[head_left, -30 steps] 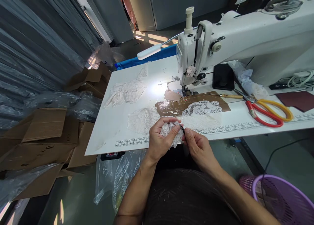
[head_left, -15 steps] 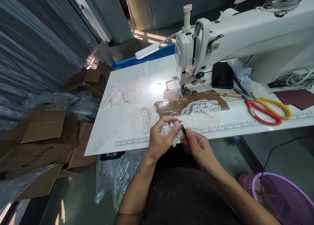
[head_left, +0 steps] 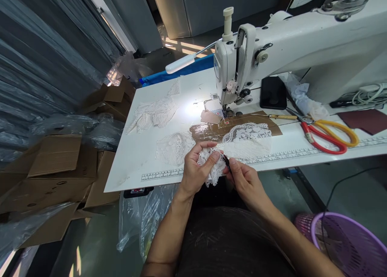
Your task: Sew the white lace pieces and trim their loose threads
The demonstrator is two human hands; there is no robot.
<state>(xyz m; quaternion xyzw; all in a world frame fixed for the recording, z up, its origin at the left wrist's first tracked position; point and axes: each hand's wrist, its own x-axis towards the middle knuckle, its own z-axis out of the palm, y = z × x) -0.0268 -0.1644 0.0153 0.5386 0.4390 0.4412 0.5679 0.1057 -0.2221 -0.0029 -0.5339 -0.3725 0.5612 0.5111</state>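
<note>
My left hand is closed round a small piece of white lace at the near edge of the white table. My right hand pinches a small dark tool, its tip touching the lace. More white lace pieces lie on the table, and one lace piece rests on brown cardboard just beyond my hands.
A white sewing machine with a lamp stands at the back right. Red and yellow scissors, a black phone and an awl lie to the right. Cardboard boxes sit left, a purple basket lower right.
My left hand has shifted its grip and the lace now hangs lower below my fingers. The right hand has stayed at the lace with the tool.
</note>
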